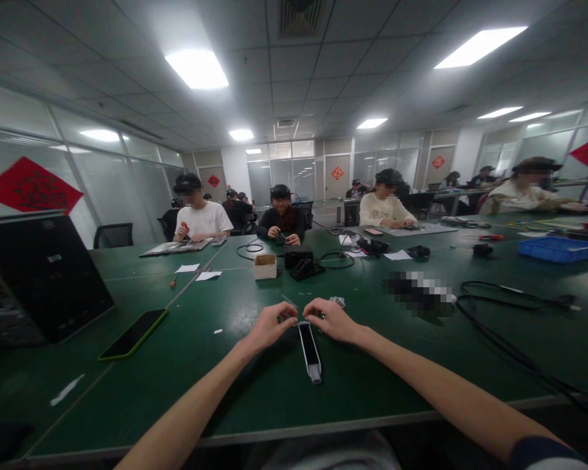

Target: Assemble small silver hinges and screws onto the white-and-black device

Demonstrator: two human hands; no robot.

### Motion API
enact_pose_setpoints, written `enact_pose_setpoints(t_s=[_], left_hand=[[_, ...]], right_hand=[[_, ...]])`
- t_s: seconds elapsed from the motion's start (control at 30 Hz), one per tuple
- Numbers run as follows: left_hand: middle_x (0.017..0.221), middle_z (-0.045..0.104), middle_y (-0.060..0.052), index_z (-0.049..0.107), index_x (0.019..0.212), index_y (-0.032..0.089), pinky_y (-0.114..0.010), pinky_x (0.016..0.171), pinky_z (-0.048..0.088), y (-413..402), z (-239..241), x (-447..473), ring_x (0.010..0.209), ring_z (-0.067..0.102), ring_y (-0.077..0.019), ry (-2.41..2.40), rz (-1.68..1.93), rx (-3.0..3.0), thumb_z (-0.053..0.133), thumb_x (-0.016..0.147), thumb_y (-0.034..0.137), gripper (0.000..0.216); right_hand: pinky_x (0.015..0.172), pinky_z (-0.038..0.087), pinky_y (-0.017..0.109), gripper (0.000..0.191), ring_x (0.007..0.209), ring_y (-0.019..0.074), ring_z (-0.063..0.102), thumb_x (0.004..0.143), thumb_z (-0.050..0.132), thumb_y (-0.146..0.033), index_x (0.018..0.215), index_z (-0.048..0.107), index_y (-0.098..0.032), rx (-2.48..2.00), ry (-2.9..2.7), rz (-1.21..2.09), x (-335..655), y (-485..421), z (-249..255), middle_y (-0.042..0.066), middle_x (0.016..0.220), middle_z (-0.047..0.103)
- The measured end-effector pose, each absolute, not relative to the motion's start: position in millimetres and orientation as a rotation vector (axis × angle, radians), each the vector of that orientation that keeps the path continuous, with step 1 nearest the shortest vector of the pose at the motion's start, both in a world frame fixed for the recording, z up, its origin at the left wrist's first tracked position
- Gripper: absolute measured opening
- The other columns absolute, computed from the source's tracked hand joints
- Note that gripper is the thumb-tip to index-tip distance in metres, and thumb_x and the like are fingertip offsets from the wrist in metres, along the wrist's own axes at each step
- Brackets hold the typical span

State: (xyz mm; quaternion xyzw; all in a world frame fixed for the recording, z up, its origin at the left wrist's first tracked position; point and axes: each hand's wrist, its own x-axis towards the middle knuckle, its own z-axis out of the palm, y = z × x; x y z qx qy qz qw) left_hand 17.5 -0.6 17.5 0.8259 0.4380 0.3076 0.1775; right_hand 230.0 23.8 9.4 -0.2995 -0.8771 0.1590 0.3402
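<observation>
On the green table in front of me lies a slim, pale grey handheld device (310, 352) with a long black face, its narrow end toward me. My left hand (274, 324) is at the left of its far end, with thumb and fingers drawn together. Mirroring it on the right, my right hand (334, 321) is curled in a pinch close to the same end. Whatever the fingertips hold is too small to make out. Just beyond my left fingers is a thin, clear strip (289, 301). Small silvery pieces (338, 301) lie behind my right hand.
A green-edged phone (134, 334) and a black computer case (44, 274) are at left. Ahead stand a small cardboard box (265, 267) and a black box (298, 256). Black cables (500, 333) and a blue tray (558, 249) lie at right. Several people sit across the table.
</observation>
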Motion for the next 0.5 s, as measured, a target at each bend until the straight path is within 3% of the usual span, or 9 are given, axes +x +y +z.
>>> enact_pose_setpoints(t_s=[0.3, 0.5], left_hand=[[0.083, 0.065, -0.002, 0.060, 0.090, 0.014, -0.025, 0.067, 0.048, -1.6, 13.3, 24.1, 0.072, 0.060, -0.0137, 1.086, 0.966, 2.023, 0.062, 0.081, 0.026, 0.015], [0.088, 0.065, -0.003, 0.063, 0.093, 0.015, -0.025, 0.068, 0.048, -8.3, 23.0, 27.0, 0.076, 0.059, -0.0141, 1.174, 0.904, 2.057, 0.062, 0.080, 0.029, 0.019]], right_hand=[[0.076, 0.046, 0.028, 0.008, 0.084, 0.0156, 0.058, 0.085, 0.059, -0.021, 0.088, 0.065, -0.017, -0.768, -2.181, 0.492, 218.9, 18.6, 6.1, 0.003, 0.088, 0.065], [0.071, 0.046, 0.027, 0.016, 0.077, 0.0150, 0.057, 0.083, 0.063, -0.032, 0.084, 0.063, -0.017, -0.837, -2.130, 0.418, 217.5, 23.6, 0.4, 0.003, 0.083, 0.063]])
